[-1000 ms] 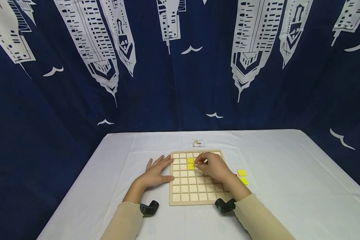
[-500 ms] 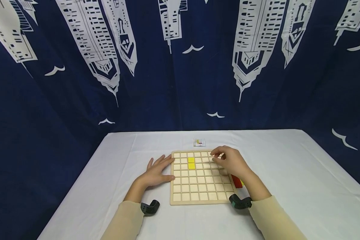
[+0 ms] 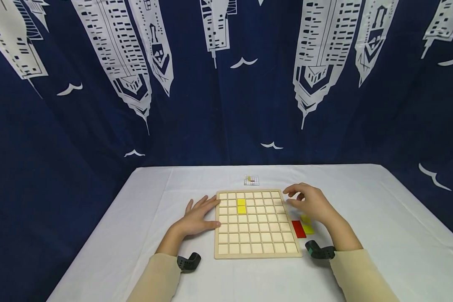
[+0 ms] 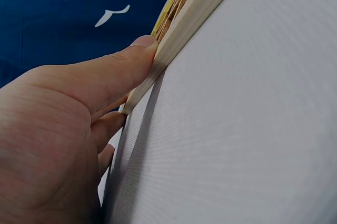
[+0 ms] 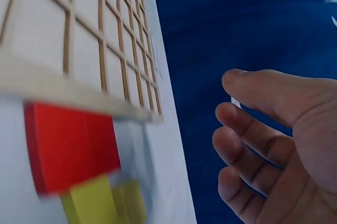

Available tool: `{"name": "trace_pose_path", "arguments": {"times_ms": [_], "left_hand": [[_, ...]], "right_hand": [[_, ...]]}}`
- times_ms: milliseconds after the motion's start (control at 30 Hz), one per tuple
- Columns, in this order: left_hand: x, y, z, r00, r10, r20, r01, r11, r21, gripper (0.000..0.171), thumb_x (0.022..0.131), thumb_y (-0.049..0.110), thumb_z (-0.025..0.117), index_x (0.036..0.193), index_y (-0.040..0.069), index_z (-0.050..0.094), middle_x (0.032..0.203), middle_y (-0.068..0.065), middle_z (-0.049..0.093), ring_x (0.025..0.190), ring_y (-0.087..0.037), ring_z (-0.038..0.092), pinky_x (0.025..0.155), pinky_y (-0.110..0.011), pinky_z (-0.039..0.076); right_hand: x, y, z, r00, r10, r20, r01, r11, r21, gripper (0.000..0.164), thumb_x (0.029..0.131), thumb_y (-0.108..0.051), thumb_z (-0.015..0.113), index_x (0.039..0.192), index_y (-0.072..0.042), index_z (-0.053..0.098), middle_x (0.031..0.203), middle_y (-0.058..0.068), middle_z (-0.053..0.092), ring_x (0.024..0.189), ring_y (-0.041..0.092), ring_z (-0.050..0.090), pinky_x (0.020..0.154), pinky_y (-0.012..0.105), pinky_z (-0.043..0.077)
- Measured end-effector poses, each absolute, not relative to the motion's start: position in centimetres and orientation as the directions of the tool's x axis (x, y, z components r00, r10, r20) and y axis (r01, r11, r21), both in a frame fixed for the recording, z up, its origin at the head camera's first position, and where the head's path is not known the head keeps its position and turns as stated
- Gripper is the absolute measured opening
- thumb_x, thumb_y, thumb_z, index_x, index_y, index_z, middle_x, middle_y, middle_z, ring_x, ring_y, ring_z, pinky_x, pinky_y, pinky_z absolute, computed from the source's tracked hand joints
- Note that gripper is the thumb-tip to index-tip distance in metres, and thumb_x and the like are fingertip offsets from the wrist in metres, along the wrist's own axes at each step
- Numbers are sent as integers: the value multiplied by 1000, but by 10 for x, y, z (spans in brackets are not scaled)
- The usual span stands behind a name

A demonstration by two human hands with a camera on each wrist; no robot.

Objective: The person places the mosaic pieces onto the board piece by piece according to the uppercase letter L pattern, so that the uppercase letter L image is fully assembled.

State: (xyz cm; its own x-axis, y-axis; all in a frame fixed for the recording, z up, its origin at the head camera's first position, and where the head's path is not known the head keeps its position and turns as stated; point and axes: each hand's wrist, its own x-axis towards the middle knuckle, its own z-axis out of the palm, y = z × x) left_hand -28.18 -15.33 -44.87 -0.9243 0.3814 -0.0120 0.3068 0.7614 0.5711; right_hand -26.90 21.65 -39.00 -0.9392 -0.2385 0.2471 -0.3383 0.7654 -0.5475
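Observation:
A wooden grid board (image 3: 258,226) lies on the table, with two yellow tiles (image 3: 241,205) in neighbouring cells near its upper left. My left hand (image 3: 196,218) touches the board's left edge, fingers spread; in the left wrist view the thumb (image 4: 121,69) rests on the rim. Past the board's right edge, my right hand (image 3: 309,202) hovers with loosely bent fingers and a gap between thumb and fingertips, holding nothing. Below it lie a red piece (image 3: 298,229) beside the board and yellow pieces (image 3: 307,229), partly hidden by the hand in the head view.
A small card (image 3: 251,180) printed with a grid and coloured cells lies behind the board. White cloth (image 3: 173,184) covers the table. A dark blue curtain (image 3: 219,105) with white drawings hangs behind it.
My right hand has moved right, from beside the yellow tiles across the board and past its right edge. The red piece has come into view. My left hand stays at the board's edge.

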Motion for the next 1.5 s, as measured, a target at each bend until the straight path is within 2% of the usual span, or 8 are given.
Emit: {"name": "trace_pose_path", "arguments": {"times_ms": [200,400,600,733,933,1067,1500], "left_hand": [[-281,-154,-449,-924,382,-12,307,761,572,75,86,39,74,153,23,43,166,2,28,158,-28,12,124,-60,-10],[-281,-155,-449,-921,388,-8,314,758,571,75,86,40,74,153,23,43,166,2,28,158,-28,12,124,-61,-10],[-281,-154,-448,-918,396,-4,324,758,566,76,86,41,75,153,23,43,166,2,28,158,-28,13,123,-61,-10],[-281,-154,-447,-920,393,-9,321,763,561,76,87,41,74,153,24,42,166,3,27,158,-28,12,124,-61,-10],[-281,-154,-447,-921,389,-10,317,765,560,76,86,42,74,153,23,42,166,2,27,158,-28,12,124,-61,-10],[-280,-154,-447,-919,394,-9,319,759,568,76,86,41,74,153,22,43,166,1,28,158,-29,13,123,-62,-10],[-280,-156,-449,-913,408,9,342,753,563,76,87,41,74,153,22,42,166,1,28,158,-29,12,123,-63,-10]], "right_hand": [[-271,238,-392,-957,-230,176,-289,803,-521,23,90,-10,71,112,-8,72,101,9,71,86,21,59,76,33,50],[-271,259,-398,-973,-231,27,-210,824,-526,28,87,-15,74,115,-8,71,103,9,70,89,23,60,77,34,51],[-269,272,-405,-963,-263,-56,-189,809,-556,27,84,-15,78,110,-12,73,106,7,71,93,21,59,80,35,51],[-270,277,-410,-951,-301,-62,-212,787,-580,31,82,-16,81,112,-12,73,108,6,69,91,19,55,78,31,49],[-269,282,-417,-942,-327,-78,-211,757,-618,39,80,-18,83,116,-11,71,104,6,59,87,17,48,69,21,43],[-268,282,-420,-942,-327,-68,-212,744,-634,37,80,-15,83,115,-11,71,100,6,56,87,18,47,67,20,41],[-267,275,-426,-963,-270,2,-214,759,-615,25,80,-12,82,104,-13,74,98,4,61,83,16,47,68,20,42]]}}
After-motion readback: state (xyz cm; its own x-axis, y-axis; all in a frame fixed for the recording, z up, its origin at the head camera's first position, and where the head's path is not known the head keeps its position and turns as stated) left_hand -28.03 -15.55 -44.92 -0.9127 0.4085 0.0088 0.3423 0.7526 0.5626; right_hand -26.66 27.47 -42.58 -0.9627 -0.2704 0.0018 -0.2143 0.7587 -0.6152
